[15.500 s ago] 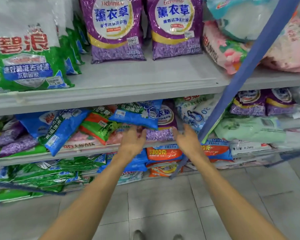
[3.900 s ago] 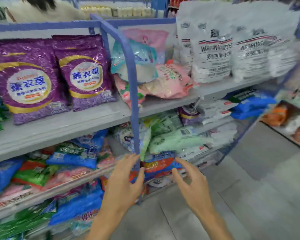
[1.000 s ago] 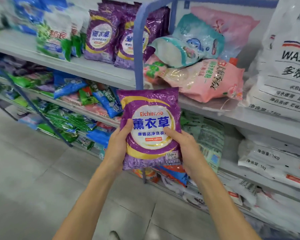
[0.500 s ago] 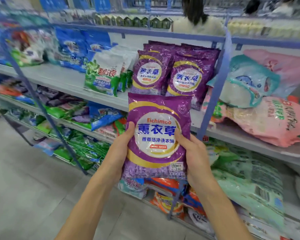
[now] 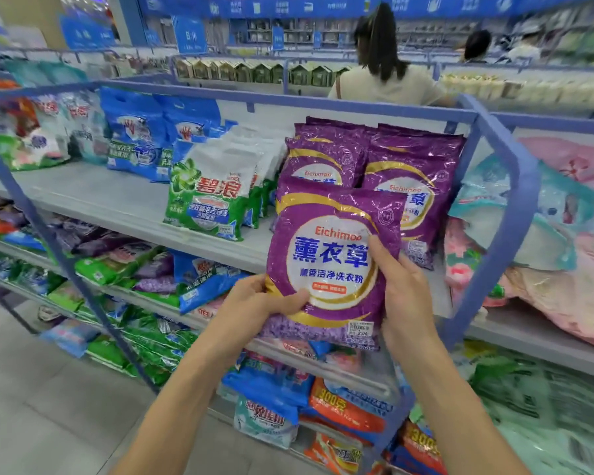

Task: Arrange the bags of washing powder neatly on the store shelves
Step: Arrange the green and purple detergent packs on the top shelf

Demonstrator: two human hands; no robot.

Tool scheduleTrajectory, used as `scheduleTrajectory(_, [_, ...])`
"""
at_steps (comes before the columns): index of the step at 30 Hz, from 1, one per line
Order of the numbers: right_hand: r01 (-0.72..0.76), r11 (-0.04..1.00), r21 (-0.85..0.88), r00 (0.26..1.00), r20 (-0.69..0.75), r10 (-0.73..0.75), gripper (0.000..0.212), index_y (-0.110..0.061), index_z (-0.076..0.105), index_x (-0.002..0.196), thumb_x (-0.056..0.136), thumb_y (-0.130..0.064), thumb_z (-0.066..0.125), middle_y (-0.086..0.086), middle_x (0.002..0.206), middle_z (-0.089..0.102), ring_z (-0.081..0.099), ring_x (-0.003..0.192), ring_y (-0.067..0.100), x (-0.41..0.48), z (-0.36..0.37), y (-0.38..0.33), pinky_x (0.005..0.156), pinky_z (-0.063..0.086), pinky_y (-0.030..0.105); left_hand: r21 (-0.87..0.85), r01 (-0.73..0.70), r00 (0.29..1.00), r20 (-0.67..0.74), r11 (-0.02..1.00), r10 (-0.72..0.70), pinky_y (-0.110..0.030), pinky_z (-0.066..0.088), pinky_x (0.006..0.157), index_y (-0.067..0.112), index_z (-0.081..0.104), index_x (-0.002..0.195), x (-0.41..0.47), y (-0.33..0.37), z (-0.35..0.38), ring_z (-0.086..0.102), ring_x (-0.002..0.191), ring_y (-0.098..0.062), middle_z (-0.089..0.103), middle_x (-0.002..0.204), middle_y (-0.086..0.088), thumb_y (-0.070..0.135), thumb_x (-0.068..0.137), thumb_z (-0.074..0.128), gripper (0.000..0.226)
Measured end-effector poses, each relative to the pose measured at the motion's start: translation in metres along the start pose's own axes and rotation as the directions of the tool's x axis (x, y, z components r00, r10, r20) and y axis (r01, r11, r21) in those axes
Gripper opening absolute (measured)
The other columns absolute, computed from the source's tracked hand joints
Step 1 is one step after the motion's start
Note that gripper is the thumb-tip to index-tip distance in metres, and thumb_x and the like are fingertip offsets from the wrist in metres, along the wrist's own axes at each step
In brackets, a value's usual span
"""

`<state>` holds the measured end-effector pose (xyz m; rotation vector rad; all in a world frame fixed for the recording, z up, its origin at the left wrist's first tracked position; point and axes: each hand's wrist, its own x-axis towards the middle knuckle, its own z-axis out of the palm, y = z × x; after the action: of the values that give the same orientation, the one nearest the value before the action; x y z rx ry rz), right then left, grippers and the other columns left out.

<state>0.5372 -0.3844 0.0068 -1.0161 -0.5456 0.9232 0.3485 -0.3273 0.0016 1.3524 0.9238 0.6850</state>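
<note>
**While both hands hold one purple bag in front of the shelf**

As the left hand [image 5: 264, 303] grips the lower left edge of the purple bag [image 5: 333, 241], with its thumb on the front and its fingers behind, the right hand [image 5: 402, 289] grips the right edge in the same way. The two hands are apart, one on each side, and both are clamped on this bag. The bag is upright in the air, with its printed front toward the camera.

Just behind the hands, two stacks of purple bags of the same kind [image 5: 419, 159] stand on the upper shelf [image 5: 117, 200]; the held bag covers their lower parts. To the left of the hands stand green and white bags [image 5: 213, 190], and further left blue bags [image 5: 144, 138], all on the same shelf. To the right of the hands a blue frame post [image 5: 504, 186] rises, and beyond it pink bags [image 5: 580, 279] lie in a heap. Below the hands, the lower shelves [image 5: 288, 353] carry mixed bags [image 5: 199, 279] in blue, green, orange and purple, lying in disorder. Far behind the hands, past the shelf, a person [image 5: 384, 80] with dark hair stands with the back to the camera. Down to the left is the grey tiled floor [image 5: 31, 406].
</note>
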Motion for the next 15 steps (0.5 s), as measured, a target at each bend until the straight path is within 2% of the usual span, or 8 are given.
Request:
scheduleTrajectory(2, [0.047,0.999,-0.009,0.999,-0.006,-0.047,0.017,-0.015,0.073,0.111,0.097,-0.023,0.068,0.011,0.106,0.079,0.075,0.101,0.033,0.02,0.012,-0.002,0.089,0.059,0.048,-0.048,-0.015,0.999,-0.041,0.999,0.013,-0.045,0.053,0.101,0.003,0.075,0.105,0.02,0.009,-0.006,0.076,0.097,-0.027,0.079,0.103,-0.01,0.02,0.085,0.076,0.026])
scheduleTrajectory(5, [0.11,0.993,-0.041,0.994,0.016,-0.109,0.021,-0.015,0.07,0.119,0.099,-0.021,0.067,0.011,0.111,0.078,0.074,0.104,0.033,0.054,0.028,-0.007,0.093,0.057,0.051,-0.111,-0.041,0.997,-0.075,0.993,0.033,-0.037,0.059,0.088,0.014,0.083,0.089,0.054,0.032,-0.018,0.077,0.092,-0.027,0.079,0.1,-0.011,0.042,0.082,0.07,0.032])
scheduleTrajectory(7, [0.128,0.99,-0.064,0.992,-0.013,-0.129,0.048,-0.013,0.059,0.137,0.094,-0.029,0.073,0.009,0.118,0.076,0.073,0.107,0.028,0.079,0.04,-0.008,0.096,0.057,0.05,-0.109,-0.091,0.991,-0.104,0.99,0.079,-0.037,0.06,0.086,0.019,0.084,0.084,0.079,0.048,-0.024,0.077,0.09,-0.025,0.08,0.097,-0.009,0.046,0.085,0.068,0.032])
scheduleTrajectory(9, [0.119,0.989,-0.084,0.992,-0.035,-0.122,0.077,-0.015,0.041,0.154,0.089,-0.034,0.077,0.005,0.128,0.071,0.072,0.112,0.021,0.1,0.051,-0.012,0.1,0.056,0.049,-0.116,-0.156,0.981,-0.132,0.981,0.14,-0.036,0.06,0.082,0.02,0.081,0.094,0.105,0.058,-0.03,0.077,0.089,-0.023,0.08,0.098,-0.005,0.036,0.095,0.065,0.023])
scheduleTrajectory(10, [0.12,0.988,-0.093,0.991,-0.042,-0.125,0.075,-0.017,0.042,0.153,0.088,-0.032,0.076,0.002,0.128,0.07,0.072,0.111,0.02,0.11,0.056,-0.012,0.099,0.056,0.05,-0.121,-0.177,0.977,-0.14,0.977,0.16,-0.034,0.061,0.079,0.022,0.077,0.102,0.118,0.062,-0.032,0.077,0.089,-0.022,0.08,0.1,-0.003,0.032,0.098,0.063,0.018])
scheduleTrajectory(12, [0.115,0.982,-0.152,0.991,-0.05,-0.123,0.049,-0.019,0.057,0.137,0.09,-0.022,0.072,-0.006,0.116,0.073,0.072,0.109,0.021,0.128,0.062,-0.013,0.099,0.056,0.051,-0.121,-0.188,0.974,-0.154,0.975,0.169,-0.032,0.062,0.076,0.021,0.072,0.113,0.142,0.064,-0.038,0.077,0.091,-0.02,0.079,0.104,-0.002,0.029,0.1,0.061,0.019])
scheduleTrajectory(14, [0.077,0.974,-0.215,0.995,-0.052,-0.09,0.033,-0.021,0.063,0.124,0.091,-0.018,0.069,-0.006,0.11,0.075,0.073,0.106,0.021,0.146,0.064,-0.01,0.098,0.057,0.051,-0.109,-0.156,0.976,-0.17,0.982,0.136,-0.032,0.061,0.072,0.018,0.073,0.114,0.165,0.059,-0.043,0.077,0.089,-0.02,0.08,0.102,-0.003,0.029,0.099,0.063,0.02])
scheduleTrajectory(15, [0.051,0.968,-0.246,0.996,-0.053,-0.066,0.034,-0.02,0.064,0.122,0.088,-0.024,0.071,-0.003,0.113,0.075,0.073,0.105,0.021,0.152,0.065,-0.008,0.099,0.056,0.051,-0.116,-0.134,0.976,-0.185,0.984,0.112,-0.03,0.06,0.068,0.018,0.073,0.11,0.176,0.055,-0.045,0.078,0.083,-0.018,0.08,0.096,-0.002,0.029,0.099,0.063,0.018])
